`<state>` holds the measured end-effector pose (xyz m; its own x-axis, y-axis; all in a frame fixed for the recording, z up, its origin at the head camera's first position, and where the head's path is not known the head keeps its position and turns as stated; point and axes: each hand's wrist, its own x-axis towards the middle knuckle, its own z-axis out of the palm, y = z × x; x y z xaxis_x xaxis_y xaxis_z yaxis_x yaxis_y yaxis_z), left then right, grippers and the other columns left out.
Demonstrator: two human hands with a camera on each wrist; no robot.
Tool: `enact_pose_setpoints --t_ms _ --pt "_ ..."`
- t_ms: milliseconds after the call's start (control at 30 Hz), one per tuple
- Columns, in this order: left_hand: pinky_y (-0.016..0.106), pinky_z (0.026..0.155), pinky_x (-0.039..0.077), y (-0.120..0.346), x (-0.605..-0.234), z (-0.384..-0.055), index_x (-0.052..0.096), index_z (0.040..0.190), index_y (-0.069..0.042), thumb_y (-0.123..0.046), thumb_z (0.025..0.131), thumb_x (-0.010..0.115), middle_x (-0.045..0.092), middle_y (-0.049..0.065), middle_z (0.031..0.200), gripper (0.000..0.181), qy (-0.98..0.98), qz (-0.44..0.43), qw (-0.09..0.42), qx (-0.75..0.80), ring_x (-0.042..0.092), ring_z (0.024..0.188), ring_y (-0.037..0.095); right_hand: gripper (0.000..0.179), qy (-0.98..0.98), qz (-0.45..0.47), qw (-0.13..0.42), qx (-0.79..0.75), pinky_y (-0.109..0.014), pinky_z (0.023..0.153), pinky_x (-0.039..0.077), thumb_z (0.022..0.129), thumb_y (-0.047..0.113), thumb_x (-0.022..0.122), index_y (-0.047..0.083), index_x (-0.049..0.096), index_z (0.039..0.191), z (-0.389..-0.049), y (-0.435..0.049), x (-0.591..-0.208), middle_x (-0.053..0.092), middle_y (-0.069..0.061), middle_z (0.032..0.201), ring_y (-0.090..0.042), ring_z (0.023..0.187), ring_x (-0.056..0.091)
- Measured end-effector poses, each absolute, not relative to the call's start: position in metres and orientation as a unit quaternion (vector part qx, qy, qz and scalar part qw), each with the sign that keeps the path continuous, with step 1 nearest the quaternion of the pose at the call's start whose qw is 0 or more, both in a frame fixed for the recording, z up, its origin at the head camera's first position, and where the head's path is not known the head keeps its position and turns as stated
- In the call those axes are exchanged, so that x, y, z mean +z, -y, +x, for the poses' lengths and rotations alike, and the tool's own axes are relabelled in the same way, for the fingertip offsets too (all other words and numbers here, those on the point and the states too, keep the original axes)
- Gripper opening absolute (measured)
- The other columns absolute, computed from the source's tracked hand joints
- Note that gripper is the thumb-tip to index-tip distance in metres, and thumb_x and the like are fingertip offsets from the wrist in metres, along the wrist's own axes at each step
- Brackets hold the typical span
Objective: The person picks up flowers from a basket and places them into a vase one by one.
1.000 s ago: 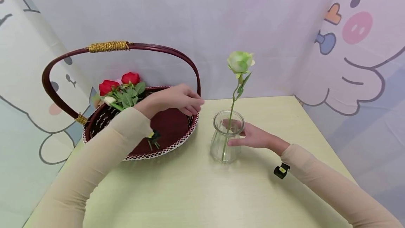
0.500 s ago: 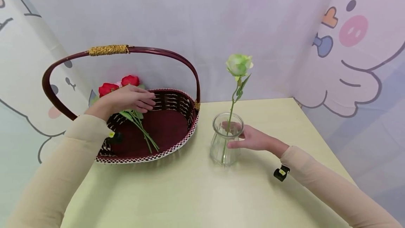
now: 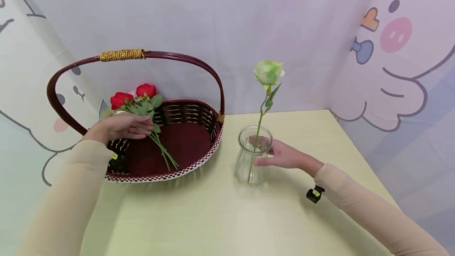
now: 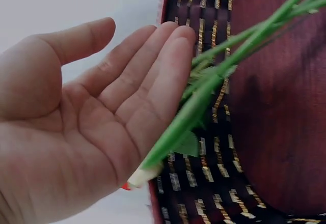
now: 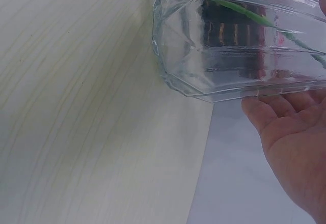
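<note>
My left hand (image 3: 124, 126) is at the left side of the basket, palm turned toward the flowers. Its fingers are straight and hold nothing in the left wrist view, beside green stems (image 4: 209, 89). Two red roses (image 3: 121, 100) and a pink bloom lie over the basket's back left rim, stems slanting onto its floor. A white bud (image 4: 145, 175) shows by the palm's edge. Around the neck of a clear glass vase (image 3: 245, 169) my right hand (image 3: 284, 155) curls, thumb in front and fingers behind. A single pale green rose (image 3: 268, 73) stands in the vase, leaning slightly right.
The dark red wicker basket (image 3: 199, 165) has a white-trimmed rim and a tall arched handle (image 3: 185, 56) wrapped in gold cord. Both stand on a pale wooden table (image 3: 199, 216). Behind hangs a light cloth (image 3: 227, 31) with cartoon animals.
My left hand has moved left from the basket's right rim, across it, and down beside the flower stems. The right hand stays on the vase, and the green rose has not moved.
</note>
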<state>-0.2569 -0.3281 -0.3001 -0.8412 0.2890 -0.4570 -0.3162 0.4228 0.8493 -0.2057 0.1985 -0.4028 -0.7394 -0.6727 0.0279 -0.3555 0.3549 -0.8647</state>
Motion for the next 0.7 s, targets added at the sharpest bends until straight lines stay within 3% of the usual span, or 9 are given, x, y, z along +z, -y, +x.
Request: enact_pose_setpoints --t_ms 167,300,500,700 --pt "0.04 0.104 0.052 0.33 -0.316 -0.258 0.032 0.15 0.013 -0.033 0.11 0.046 0.064 0.016 0.131 0.063 -0.777 -0.016 0.304 0.551 0.067 0.114 0.022 0.077 -0.807 -0.315 0.17 -0.47 -0.055 0.116 0.035 0.091 0.032 0.079 0.014 0.04 0.155 -0.205 -0.198 -0.401 0.046 -0.013 0.155 -0.024 0.141 0.044" --pt "0.044 0.107 0.049 0.332 -0.329 -0.259 0.036 0.147 0.016 -0.033 0.111 0.043 0.064 0.021 0.131 0.061 -0.776 -0.03 0.329 0.537 0.067 0.113 0.025 0.077 -0.807 -0.312 0.171 -0.472 -0.055 0.116 0.035 0.09 0.032 0.08 0.015 0.04 0.155 -0.205 -0.198 -0.401 0.047 -0.012 0.154 -0.025 0.141 0.044" --pt "0.039 0.094 0.058 0.328 -0.345 -0.261 0.049 0.137 0.017 -0.037 0.109 0.046 0.07 0.02 0.116 0.061 -0.792 -0.081 0.354 0.491 0.071 0.1 0.024 0.077 -0.806 -0.311 0.17 -0.473 -0.056 0.116 0.036 0.09 0.031 0.08 0.016 0.04 0.154 -0.205 -0.2 -0.403 0.048 -0.009 0.153 -0.025 0.141 0.044" --pt "0.035 0.088 0.061 0.327 -0.361 -0.265 0.044 0.14 0.017 -0.04 0.108 0.049 0.072 0.016 0.107 0.066 -0.786 -0.112 0.356 0.492 0.072 0.094 0.022 0.076 -0.803 -0.318 0.17 -0.474 -0.054 0.116 0.036 0.091 0.031 0.079 0.016 0.04 0.155 -0.206 -0.2 -0.404 0.045 -0.006 0.155 -0.024 0.142 0.042"
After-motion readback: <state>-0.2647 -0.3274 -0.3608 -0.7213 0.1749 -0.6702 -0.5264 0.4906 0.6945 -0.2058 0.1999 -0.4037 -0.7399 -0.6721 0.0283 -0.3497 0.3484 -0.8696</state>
